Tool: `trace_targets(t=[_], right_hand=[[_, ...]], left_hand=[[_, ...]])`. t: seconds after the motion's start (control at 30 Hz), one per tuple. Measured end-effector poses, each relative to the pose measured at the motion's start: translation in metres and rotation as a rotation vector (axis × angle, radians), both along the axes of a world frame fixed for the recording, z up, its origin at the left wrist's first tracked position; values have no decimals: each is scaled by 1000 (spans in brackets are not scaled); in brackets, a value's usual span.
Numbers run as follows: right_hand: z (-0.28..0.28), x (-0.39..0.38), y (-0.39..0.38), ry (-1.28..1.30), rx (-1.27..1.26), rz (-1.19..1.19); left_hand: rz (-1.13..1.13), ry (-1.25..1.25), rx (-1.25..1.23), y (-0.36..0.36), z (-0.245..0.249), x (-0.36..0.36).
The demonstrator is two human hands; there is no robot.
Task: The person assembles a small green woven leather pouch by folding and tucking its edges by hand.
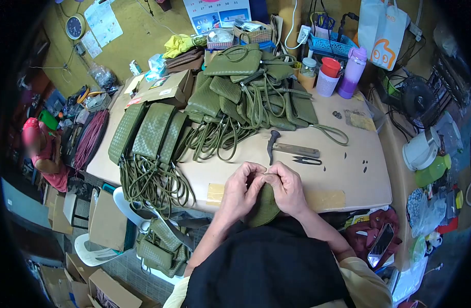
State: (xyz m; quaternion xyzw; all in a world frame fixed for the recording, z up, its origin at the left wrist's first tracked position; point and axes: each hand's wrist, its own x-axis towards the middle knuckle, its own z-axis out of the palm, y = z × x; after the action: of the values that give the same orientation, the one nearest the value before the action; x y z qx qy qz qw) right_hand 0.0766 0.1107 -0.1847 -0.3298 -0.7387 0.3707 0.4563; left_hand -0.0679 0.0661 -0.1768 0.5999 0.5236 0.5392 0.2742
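Green piece [264,209], pinched by left hand [243,191] and right hand [288,190], red cup [330,66] nested in pale cup [326,85]

The pale desk [358,182] was heaped at its far side with green pouches [202,100]; at its left, more pouches [152,131] were lined up, their cords [148,177] draped over the front edge. A hammer [294,149] was laid just beside black snips [308,162], and small dark bits [365,165] were scattered to their right. A purple bottle [352,76] was placed near the back right corner.

Two hands [239,189], one held green piece [264,209], one hammer [297,149]; one clock [75,26], one calendar [220,15]
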Motion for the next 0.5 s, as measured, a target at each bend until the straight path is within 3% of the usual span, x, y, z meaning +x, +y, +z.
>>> trace_targets(t=[0.03,0.1,0.3,0.5], right_hand=[[-8,2,4,-2,-1,-1],[-20,11,14,284,-264,-34],[-37,20,17,500,-344,19],[-22,25,8,564,-146,-6]], left_hand=[[-63,37,-70,-3,5,-7],[-137,161,-182,-9,9,-20],[-47,310,-131,-10,6,-11],[-33,242,60,-1,9,7]])
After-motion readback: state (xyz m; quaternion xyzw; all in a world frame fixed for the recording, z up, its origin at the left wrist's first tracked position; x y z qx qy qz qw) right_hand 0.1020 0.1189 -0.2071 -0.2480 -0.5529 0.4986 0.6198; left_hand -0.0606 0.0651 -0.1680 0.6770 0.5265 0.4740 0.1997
